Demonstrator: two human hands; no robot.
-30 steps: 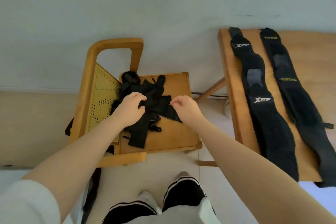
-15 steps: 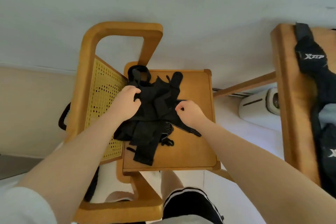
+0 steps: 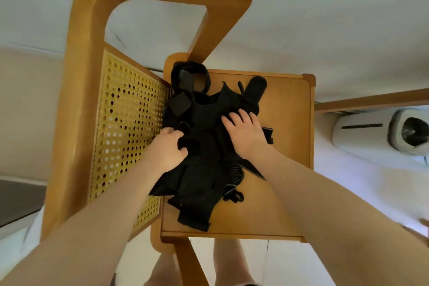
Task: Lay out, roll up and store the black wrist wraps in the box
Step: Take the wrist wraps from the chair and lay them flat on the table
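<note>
Two hands on one tangled heap of black wrist wraps (image 3: 204,146), chair seat (image 3: 285,169) as landmark.

Head view: heap lies on the seat's back-left part, against the cane backrest (image 3: 125,127); long axis runs roughly front to back, one free strap end near the front edge. Left hand (image 3: 166,150) at the heap's left flank, grip clenched on a fold of wrap. Right hand (image 3: 245,131) flat on the heap's centre-right, fingers straight, grasping nothing. Judgement: left hand is placed to lift a strap free; crossed straps may drag along. White appliance (image 3: 380,131) on the floor, well right of the seat. No box in view.
</note>
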